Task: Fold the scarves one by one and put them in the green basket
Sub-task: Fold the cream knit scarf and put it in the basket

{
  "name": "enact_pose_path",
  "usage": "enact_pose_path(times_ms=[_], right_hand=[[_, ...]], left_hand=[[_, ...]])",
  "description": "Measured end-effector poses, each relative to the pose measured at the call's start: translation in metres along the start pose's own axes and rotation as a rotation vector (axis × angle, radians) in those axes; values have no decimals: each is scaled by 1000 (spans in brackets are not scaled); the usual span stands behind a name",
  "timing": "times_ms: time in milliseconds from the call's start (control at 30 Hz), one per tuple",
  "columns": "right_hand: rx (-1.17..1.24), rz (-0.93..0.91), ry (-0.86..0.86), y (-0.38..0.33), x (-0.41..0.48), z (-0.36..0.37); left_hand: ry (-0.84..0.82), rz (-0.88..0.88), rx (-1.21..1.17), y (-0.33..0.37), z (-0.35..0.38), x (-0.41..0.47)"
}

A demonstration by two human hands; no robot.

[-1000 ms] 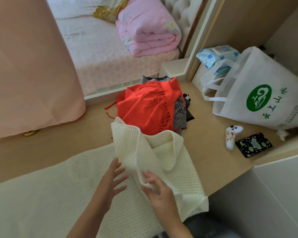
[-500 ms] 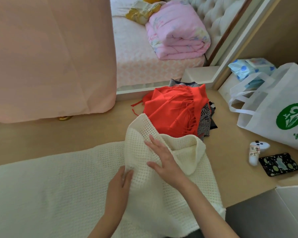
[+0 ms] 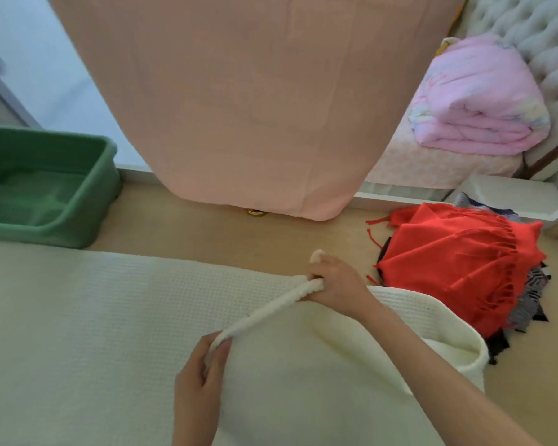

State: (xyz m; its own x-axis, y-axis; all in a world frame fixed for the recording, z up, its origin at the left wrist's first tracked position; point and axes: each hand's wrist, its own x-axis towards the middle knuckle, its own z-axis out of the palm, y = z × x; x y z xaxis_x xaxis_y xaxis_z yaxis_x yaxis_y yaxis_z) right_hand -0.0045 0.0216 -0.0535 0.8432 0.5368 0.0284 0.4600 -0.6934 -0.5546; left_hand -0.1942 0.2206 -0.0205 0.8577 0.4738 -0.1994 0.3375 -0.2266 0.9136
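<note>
— From the head view first: where to look for the cream scarf?

— Down on the wooden floor, spread wide across the lower left, with its right end lifted and doubled back toward the middle.

— Held by what?

— By both hands. Low and central, the left hand, thumb and fingers curled around the near end of a raised, rolled edge. Farther up, the right hand, clenched around the far end of that same edge, with a nub of knit poking out above the knuckles. Between the two, the edge drawn taut like a thick cord just above the flat part.

— And the green basket?

— At the far left, on the floor, right up against the far edge of the spread scarf; touching or just beside, hard to say.

— Over to the right?

— A red fringed scarf, heaped on top of dark patterned scarves, just beyond the right forearm and close against the doubled end of the cream one.

— Behind all that?

— In the middle, a pink curtain hanging down to the floor. At the upper right, a folded pink quilt on a bed with a pale tufted headboard.
</note>
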Motion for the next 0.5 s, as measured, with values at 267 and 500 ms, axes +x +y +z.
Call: enact_pose_path(times_ms=[267, 500], right_hand=[[220, 77, -108, -120, 85, 61], [139, -213, -51, -233, 153, 126]], left_hand=[[296, -80, -89, -29, -108, 24], [548, -134, -115, -69, -204, 49]])
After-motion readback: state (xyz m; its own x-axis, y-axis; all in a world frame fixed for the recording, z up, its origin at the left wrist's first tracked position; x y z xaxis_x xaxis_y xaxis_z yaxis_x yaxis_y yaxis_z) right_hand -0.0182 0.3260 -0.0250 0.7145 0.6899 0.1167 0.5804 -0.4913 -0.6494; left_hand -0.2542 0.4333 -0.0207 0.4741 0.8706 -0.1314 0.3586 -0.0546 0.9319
